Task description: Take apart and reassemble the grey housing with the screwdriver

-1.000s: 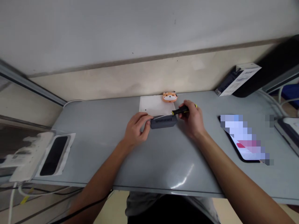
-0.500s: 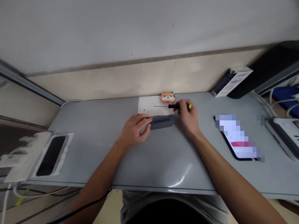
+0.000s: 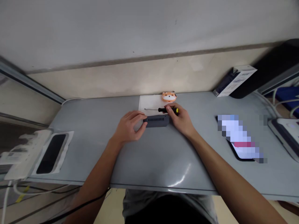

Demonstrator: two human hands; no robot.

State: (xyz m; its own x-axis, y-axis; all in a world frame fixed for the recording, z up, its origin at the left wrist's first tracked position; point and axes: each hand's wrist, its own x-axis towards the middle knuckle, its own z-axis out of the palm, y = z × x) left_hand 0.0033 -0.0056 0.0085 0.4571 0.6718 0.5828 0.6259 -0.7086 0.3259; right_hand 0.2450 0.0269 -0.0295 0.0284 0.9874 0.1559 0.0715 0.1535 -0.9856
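My left hand (image 3: 129,126) grips the left end of a dark grey slotted case (image 3: 157,121), thumb in front and fingers over the top. The case lies on the grey table with a row of narrow vents facing up. In my right hand (image 3: 181,119) is a screwdriver (image 3: 163,109) with a black handle and yellow end. Its thin shaft points left, nearly level, over a white sheet of paper (image 3: 149,101). The tip meets a small dark speck on the paper, probably a screw; whether it clings to the tip I cannot tell.
An orange animal-faced case (image 3: 169,96) sits at the paper's back right edge. To the right are a lit phone (image 3: 243,152), a white-and-dark device (image 3: 286,137) and a leaning box (image 3: 235,81). At left lie a dark phone (image 3: 51,154) and a white power strip (image 3: 28,155).
My right hand has moved left with the screwdriver, bringing its tip to the dark speck on the paper. My left hand still holds the slotted case.
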